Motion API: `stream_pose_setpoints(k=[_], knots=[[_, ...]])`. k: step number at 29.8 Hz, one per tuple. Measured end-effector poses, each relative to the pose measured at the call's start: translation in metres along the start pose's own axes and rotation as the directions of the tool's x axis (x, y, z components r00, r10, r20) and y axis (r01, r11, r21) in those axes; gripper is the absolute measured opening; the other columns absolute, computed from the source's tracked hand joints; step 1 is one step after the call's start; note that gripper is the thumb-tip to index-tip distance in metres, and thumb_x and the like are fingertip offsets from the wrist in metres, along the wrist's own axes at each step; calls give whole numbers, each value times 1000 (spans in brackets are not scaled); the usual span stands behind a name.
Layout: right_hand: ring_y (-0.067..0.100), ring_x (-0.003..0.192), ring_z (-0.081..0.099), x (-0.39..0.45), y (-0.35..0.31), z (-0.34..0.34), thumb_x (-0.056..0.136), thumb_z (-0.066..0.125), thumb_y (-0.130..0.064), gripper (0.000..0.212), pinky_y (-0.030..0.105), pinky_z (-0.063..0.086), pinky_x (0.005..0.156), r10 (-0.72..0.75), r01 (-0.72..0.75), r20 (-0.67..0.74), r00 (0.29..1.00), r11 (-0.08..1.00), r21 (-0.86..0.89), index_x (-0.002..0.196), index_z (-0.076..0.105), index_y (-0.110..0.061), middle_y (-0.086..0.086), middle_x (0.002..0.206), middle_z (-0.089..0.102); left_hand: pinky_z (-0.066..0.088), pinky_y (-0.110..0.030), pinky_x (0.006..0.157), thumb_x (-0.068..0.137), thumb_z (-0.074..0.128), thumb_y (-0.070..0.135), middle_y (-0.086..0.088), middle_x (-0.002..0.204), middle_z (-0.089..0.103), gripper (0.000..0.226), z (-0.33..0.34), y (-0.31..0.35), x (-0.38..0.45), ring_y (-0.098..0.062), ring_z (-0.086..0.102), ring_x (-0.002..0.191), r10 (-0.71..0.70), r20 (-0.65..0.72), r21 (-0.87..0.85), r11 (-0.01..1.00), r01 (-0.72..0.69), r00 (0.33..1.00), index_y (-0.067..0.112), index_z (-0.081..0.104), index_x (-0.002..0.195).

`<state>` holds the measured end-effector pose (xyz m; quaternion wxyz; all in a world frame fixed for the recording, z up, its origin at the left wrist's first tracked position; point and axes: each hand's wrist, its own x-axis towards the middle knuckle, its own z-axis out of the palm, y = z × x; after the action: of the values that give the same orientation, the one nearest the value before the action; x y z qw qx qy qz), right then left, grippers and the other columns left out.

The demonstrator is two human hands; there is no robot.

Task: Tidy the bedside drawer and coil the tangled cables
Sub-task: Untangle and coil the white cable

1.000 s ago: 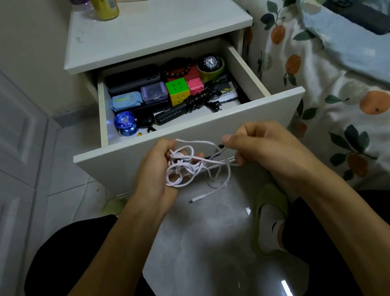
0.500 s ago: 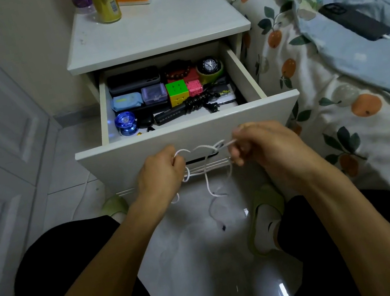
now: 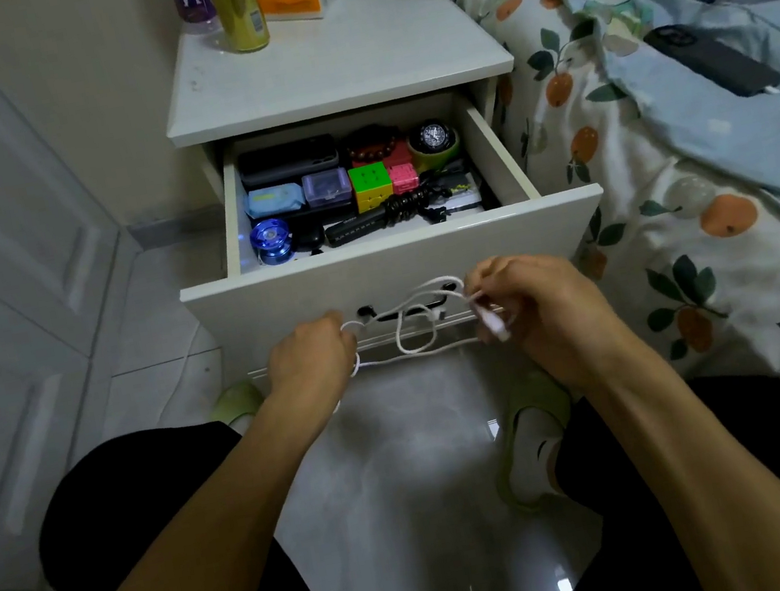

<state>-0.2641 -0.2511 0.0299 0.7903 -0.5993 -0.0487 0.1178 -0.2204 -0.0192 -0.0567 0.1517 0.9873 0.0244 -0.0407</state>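
Stretching left to right before the open drawer (image 3: 394,273), the white cable (image 3: 418,350) is sagging in loops between both hands: left hand (image 3: 310,356) is gripping one end, right hand (image 3: 524,302) is pinching the other. Bed (image 3: 672,193) is adjoining the nightstand surface (image 3: 338,70).

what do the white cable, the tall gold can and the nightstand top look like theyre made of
White cable: looks like a soft, matte plastic or rubber jacket; it bends into loose loops between the left hand and right hand.
Gold can: probably thin metal, with a glossy sheen and bright highlights.
Nightstand top: seems painted or laminated board, smooth and off-white with a faint satin look; what lies under the finish cannot be told.
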Motion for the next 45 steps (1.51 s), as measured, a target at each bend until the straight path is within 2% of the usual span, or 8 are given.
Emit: stream_pose_setpoints(k=[4, 8, 12, 17, 26, 31, 39, 45], knots=[[23, 85, 71, 1, 1, 3, 80, 48, -11, 31, 30, 58, 63, -3, 6, -17, 1000, 986, 169, 66, 76, -12, 10, 86, 73, 35, -31, 68, 96, 44, 21, -16, 99, 65, 16, 4, -1, 4, -28, 47, 75, -83, 17, 19, 996, 83, 996, 17, 48, 81], [24, 75, 71, 2, 3, 2, 91, 54, -13, 17, 27, 54, 53, -7, 8, -133, 991, 1000, 9, 77, 58, -4, 16, 97, 74, 46, -31, 63, 98, 45, 26, -11, 89, 67, 24, 4, 1, 5, -20, 58, 68, -53, 115, -180, 981, 73, 992, 20, 55, 77], [24, 68, 71, 3, 6, 4, 99, 49, -14, 18, 27, 54, 52, 39, -51, -178, 983, 997, -59, 82, 51, -9, 17, 95, 74, 45, -18, 49, 93, 51, 18, 3, 71, 68, 27, -9, 21, -5, -9, 60, 59, 4, 139, -681, 726, 93, 990, 21, 65, 70], [25, 67, 71, 7, 9, 8, 100, 50, -14, 21, 27, 55, 55, 90, -84, -214, 973, 996, 37, 80, 52, -9, 19, 91, 74, 44, -19, 57, 67, 59, 28, 1, 64, 68, 18, -39, 25, -20, -6, 56, 60, 161, 131, -862, 506, 32, 978, 18, 71, 58], [27, 80, 74, 8, 12, 8, 99, 53, -16, 20, 26, 59, 68, 91, -58, -289, 953, 991, 120, 85, 61, -4, 12, 83, 72, 53, -25, 51, 77, 75, 52, -2, 64, 69, 38, -48, 39, -33, -14, 64, 53, 193, 86, -833, 552, -36, 977, 25, 57, 98], [21, 75, 73, 8, 20, 14, 100, 51, -17, 21, 25, 58, 65, 63, -57, -266, 962, 998, 29, 87, 63, -5, 12, 89, 74, 53, -20, 68, 68, 71, 62, 9, 74, 72, 44, -51, 53, -36, -6, 67, 71, 358, 78, -823, 550, -143, 931, 23, 77, 89], [22, 68, 73, 8, 28, 2, 100, 52, -20, 24, 31, 60, 63, 91, -169, -389, 917, 971, -171, 95, 63, 0, 5, 86, 74, 35, -10, 41, 95, 52, 47, 4, 58, 63, 21, -54, 50, -25, 1, 43, 39, 36, -170, -921, 351, -172, 985, 39, 70, 103], [26, 71, 70, 9, 29, -9, 96, 55, -29, 28, 36, 58, 66, 6, -251, -513, 858, 877, -410, 82, 70, -10, 11, 82, 72, 38, -15, 45, 101, 51, 35, 4, 63, 71, 28, -46, 41, -16, 4, 46, 37, -76, -58, -885, 464, -17, 995, 22, 66, 83]])
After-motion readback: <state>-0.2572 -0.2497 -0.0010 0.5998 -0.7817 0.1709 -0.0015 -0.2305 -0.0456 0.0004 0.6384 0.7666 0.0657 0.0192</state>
